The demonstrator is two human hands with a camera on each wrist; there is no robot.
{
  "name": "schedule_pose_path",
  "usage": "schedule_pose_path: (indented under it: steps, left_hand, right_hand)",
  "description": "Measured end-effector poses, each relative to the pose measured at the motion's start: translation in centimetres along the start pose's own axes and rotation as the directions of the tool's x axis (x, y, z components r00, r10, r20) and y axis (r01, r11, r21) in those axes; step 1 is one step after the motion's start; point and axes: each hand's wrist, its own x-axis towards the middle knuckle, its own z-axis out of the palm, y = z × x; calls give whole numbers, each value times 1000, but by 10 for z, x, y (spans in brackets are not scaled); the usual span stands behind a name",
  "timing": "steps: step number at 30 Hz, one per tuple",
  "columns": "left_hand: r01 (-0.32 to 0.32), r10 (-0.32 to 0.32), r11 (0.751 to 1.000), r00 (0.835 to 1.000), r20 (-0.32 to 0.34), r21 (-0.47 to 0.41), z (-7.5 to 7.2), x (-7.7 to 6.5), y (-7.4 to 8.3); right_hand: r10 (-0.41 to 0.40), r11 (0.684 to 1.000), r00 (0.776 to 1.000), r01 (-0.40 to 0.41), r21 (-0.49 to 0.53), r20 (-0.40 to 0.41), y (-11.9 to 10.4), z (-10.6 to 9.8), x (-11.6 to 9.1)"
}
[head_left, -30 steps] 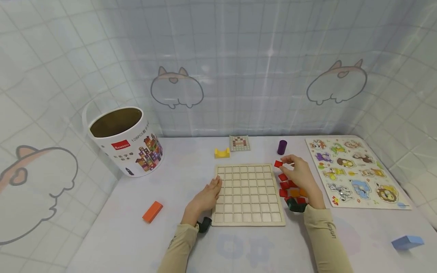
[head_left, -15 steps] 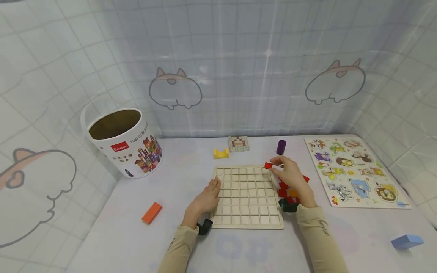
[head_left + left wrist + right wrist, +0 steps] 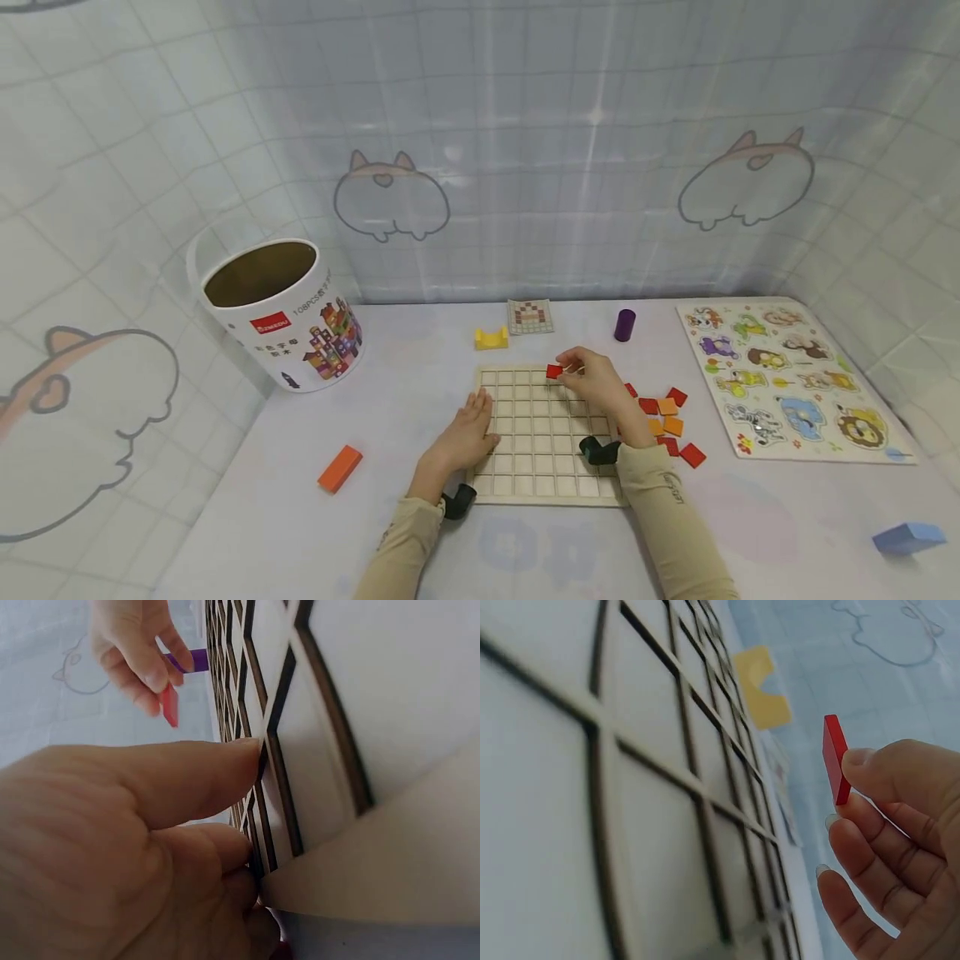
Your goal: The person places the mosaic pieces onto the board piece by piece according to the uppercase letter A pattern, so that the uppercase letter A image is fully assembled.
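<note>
Head view has the board, a pale wooden grid, on the white bench, with a person's two hands at it. The right hand pinches a red tile between thumb and index finger; the tile is held up by the board's far edge, and both wrist views show it apart from the grid. In the right wrist view the other fingers of that hand curl loosely, a little spread, clear of the tile. The left hand rests on the board's left edge, fingers nearly straight and close together, thumb touching the grid. Just right of the board lie loose red tiles and orange tiles, some hidden behind the right arm. Beyond the board's far edge sit a yellow block, a patterned card and, toward its far right corner, an upright purple cylinder. Well to the right of the board are an animal puzzle and, nearer the person, a blue block. To the board's left lies an orange block, with a white bucket farther back on that side. Behind the board hangs a tile-patterned curtain.
</note>
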Motion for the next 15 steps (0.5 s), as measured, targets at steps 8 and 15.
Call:
schedule_pose_path:
  steps: [8, 15]
  left_hand:
    - [26, -26, 999, 1000, 10, 23, 3, 2, -1]
    - [29, -30, 998, 999, 21, 57, 0, -2, 1]
  right_hand:
    - [6, 1000, 999, -5, -23, 45, 4, 15, 11]
    - [-15, 999, 999, 16, -37, 30, 13, 21, 14]
